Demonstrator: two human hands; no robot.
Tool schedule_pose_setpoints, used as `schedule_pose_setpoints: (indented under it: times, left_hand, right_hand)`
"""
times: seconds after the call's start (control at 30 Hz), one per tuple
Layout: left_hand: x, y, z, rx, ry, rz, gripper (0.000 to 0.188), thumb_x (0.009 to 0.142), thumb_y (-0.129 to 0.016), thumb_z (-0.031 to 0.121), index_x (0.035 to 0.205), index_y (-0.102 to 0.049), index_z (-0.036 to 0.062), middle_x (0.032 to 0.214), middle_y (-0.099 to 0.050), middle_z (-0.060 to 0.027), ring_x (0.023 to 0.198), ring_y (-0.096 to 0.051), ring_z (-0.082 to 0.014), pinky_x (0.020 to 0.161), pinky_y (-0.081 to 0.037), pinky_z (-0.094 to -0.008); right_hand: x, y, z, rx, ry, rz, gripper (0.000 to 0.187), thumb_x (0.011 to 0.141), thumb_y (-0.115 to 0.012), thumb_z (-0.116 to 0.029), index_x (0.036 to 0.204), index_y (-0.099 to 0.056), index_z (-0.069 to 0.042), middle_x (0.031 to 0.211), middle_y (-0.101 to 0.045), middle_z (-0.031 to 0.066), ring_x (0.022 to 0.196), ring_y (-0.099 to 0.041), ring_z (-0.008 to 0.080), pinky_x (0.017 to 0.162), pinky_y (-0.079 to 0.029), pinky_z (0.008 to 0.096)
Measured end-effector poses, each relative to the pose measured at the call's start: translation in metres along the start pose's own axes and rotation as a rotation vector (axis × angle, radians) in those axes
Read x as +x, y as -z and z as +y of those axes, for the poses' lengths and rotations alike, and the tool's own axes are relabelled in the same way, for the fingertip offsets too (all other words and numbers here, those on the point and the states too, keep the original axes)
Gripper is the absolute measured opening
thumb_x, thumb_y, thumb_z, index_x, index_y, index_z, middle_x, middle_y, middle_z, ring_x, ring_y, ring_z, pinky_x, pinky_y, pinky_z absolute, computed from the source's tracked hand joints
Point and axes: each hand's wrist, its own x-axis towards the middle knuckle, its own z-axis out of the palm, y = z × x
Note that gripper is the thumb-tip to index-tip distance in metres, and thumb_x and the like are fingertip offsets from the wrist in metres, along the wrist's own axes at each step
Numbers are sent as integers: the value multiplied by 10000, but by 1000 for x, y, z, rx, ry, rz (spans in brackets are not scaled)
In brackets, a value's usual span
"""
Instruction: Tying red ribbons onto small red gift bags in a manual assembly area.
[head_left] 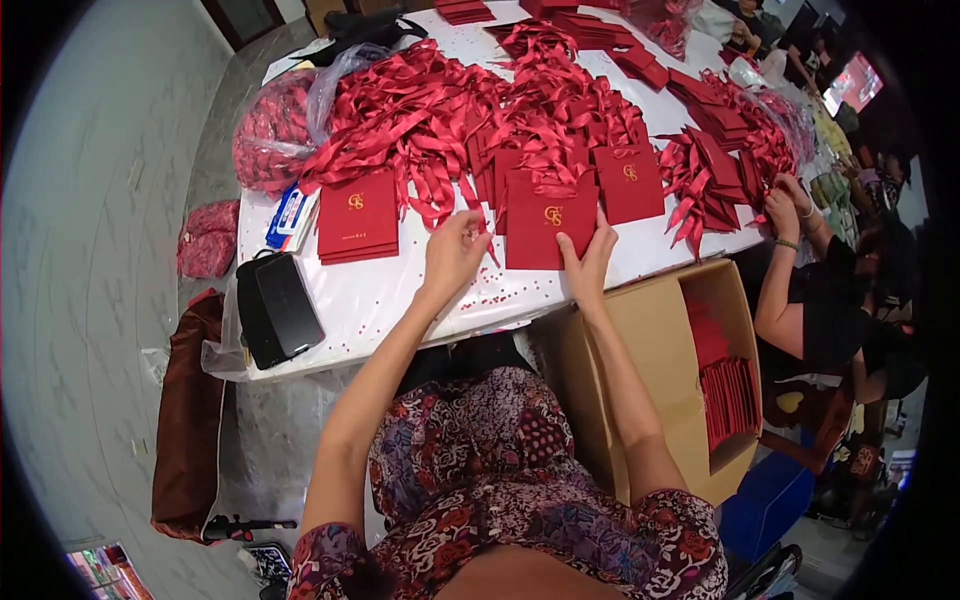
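Observation:
My right hand point(590, 255) grips the lower right edge of a flat red paper bag point(545, 240) with gold print, thumb on its front. Red ribbon lies across the bag's top edge. To the left, my left hand point(458, 255) has its fingers curled together at a thin red ribbon point(491, 246), apart from the bag. A large heap of red ribbons point(420, 110) spreads over the table beyond both hands. Beside the left hand lies a small stack of red bags point(358, 215). Another red bag point(630, 185) rests just past the right hand.
The white table point(370, 310) bears scattered red bits and a black case point(280, 310) at its left corner. An open cardboard box point(640, 350) holding red bags stands against the near edge. At right, a co-worker's hands point(785, 210) touch more ribboned bags point(710, 175).

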Motion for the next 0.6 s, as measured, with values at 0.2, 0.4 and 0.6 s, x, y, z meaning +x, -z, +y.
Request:
schedule_pose_setpoints:
  times: [0.2,0.4,0.6]
  left_hand:
    - [31,-32,2,162,82,-101,211,836,-724,211,941,-656,42,777,-706,-108,735,-685,-292,661,-515,-414]
    - [37,-43,-28,-257,254,-141,121,888,-677,81,971,-652,-3,745,-677,-25,594,-605,-100,541,-461,-245]
    - [39,-40,-20,-617,541,-230,116,887,-663,64,983,-656,-2,742,-656,-10,614,-563,-69,563,-443,-213]
  right_hand:
    - [0,1,-7,19,-96,-30,759,903,-693,-219,1477,-262,27,1314,-382,283,1211,-426,425,1055,-360,468]
    - [3,4,-14,58,-85,-17,747,905,-692,-207,1479,-266,8,1278,-386,266,1187,-441,412,1040,-382,455]
    - [2,6,-11,44,-101,-27,747,900,-699,-200,1482,-273,-8,1258,-398,252,1171,-456,401,1031,-390,440]
